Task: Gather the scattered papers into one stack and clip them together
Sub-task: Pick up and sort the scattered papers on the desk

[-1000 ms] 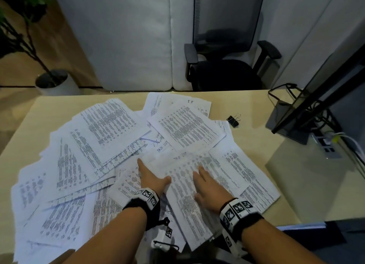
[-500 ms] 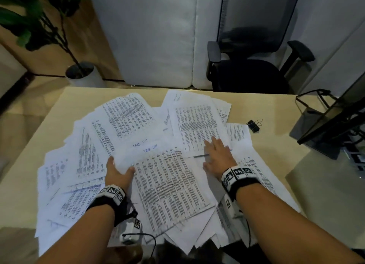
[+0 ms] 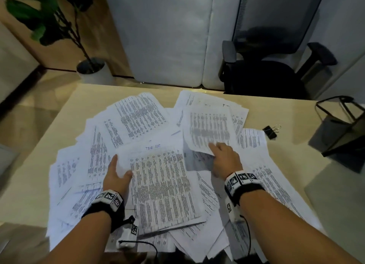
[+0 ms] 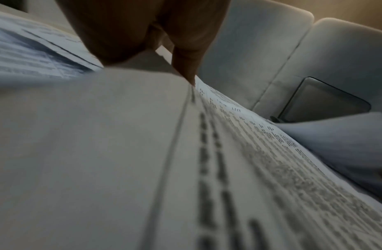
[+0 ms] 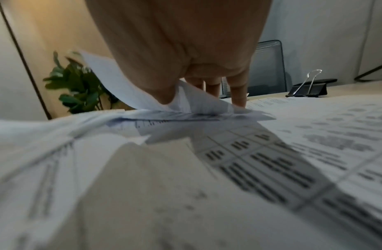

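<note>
Many printed sheets lie scattered and overlapping on the beige table (image 3: 292, 113). My left hand (image 3: 120, 168) grips the left edge of the central printed sheets (image 3: 164, 184), thumb on top. In the left wrist view the fingers (image 4: 186, 64) sit at that paper's edge. My right hand (image 3: 215, 150) pinches the near corner of a far sheet (image 3: 209, 129) and lifts it, so the corner curls up between thumb and fingers (image 5: 239, 91). A black binder clip (image 3: 270, 132) lies on bare table to the right of the papers, beyond my right hand; it also shows in the right wrist view, binder clip (image 5: 307, 88).
A black office chair (image 3: 266, 76) stands behind the table's far edge. A potted plant (image 3: 92, 70) is on the floor at the far left. A dark stand with a wire frame (image 3: 339, 129) occupies the table's right side. Papers hang over the near edge.
My right hand went from lying flat on the papers to pinching and lifting a far sheet's corner. My left hand keeps its hold on the central sheets' left edge.
</note>
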Demonstrator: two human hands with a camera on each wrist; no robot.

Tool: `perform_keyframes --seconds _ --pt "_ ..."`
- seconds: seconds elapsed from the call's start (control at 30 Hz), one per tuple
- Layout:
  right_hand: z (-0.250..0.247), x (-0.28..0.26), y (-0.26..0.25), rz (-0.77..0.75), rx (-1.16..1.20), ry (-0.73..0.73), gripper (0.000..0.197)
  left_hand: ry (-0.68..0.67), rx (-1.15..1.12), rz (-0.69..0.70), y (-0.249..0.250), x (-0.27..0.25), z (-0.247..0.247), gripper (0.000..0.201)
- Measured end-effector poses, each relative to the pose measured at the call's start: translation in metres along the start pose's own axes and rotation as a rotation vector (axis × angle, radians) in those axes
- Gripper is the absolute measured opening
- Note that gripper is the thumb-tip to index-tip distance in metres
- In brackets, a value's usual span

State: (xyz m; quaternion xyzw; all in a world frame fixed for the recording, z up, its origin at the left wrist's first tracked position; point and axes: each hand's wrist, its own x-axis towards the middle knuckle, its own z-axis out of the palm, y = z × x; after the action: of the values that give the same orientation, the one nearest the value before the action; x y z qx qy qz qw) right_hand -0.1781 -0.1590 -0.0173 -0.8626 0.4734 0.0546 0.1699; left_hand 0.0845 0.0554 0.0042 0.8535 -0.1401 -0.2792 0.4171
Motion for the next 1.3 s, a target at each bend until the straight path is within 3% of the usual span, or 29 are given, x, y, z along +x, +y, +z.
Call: perform_keyframes --seconds 0.1,0.2,0.3,0.37,0.43,0.53,0.6,0.67,0.77,0.83,0.97,1.03,1.17,1.3 --pt "0.0 -0.02 -0.02 -0.178 0.081 0.064 0.065 -0.084 -0.042 -0.028 0.011 -0.002 0.014 0.063" --pt "0.003 -0.049 -0.041 -0.282 0.054 -0.146 0.069 -0.169 -0.091 -0.043 0.03 -0.009 0.033 0.066" --pt "0.002 -0.077 -0.054 -0.411 0.048 -0.37 0.062 -0.224 -0.115 0.0 0.042 -0.018 0.048 0.088" --pt "-0.003 -0.089 -0.057 -0.442 0.09 -0.423 0.059 -0.228 -0.029 0.082 0.042 -0.019 0.054 0.104" --pt "-0.008 -0.093 -0.053 -0.389 0.21 -0.3 0.059 -0.244 0.049 0.137 0.048 -0.021 0.054 0.105" --pt "-0.011 -0.079 -0.033 -0.08 0.415 -0.048 0.052 -0.258 -0.032 0.228 0.058 -0.023 0.054 0.091" --pt "-0.02 -0.068 -0.021 0.141 0.61 -0.03 0.07 -0.299 -0.166 0.264 0.067 -0.024 0.052 0.08" --pt "-0.031 -0.057 -0.015 0.214 0.88 -0.057 0.085 -0.354 -0.256 0.289 0.081 -0.028 0.048 0.074" --pt "-0.062 -0.052 -0.018 0.203 1.263 0.059 0.07 -0.435 -0.377 0.31 0.112 -0.034 0.04 0.071" --pt "-0.087 -0.055 -0.028 0.173 1.342 0.245 0.056 -0.455 -0.465 0.342 0.138 -0.038 0.031 0.069" --pt "-0.122 -0.069 -0.043 -0.009 1.427 0.475 0.053 -0.402 -0.61 0.457 0.17 -0.041 0.015 0.072" --pt "-0.122 -0.079 -0.045 -0.05 1.438 0.465 0.052 -0.383 -0.609 0.461 0.17 -0.045 0.012 0.07" --pt "-0.083 -0.089 -0.044 0.045 1.372 0.296 0.056 -0.373 -0.504 0.371 0.144 -0.053 0.023 0.065" --pt "-0.071 -0.088 -0.043 0.079 1.311 0.359 0.046 -0.38 -0.52 0.257 0.132 -0.057 0.039 0.061"
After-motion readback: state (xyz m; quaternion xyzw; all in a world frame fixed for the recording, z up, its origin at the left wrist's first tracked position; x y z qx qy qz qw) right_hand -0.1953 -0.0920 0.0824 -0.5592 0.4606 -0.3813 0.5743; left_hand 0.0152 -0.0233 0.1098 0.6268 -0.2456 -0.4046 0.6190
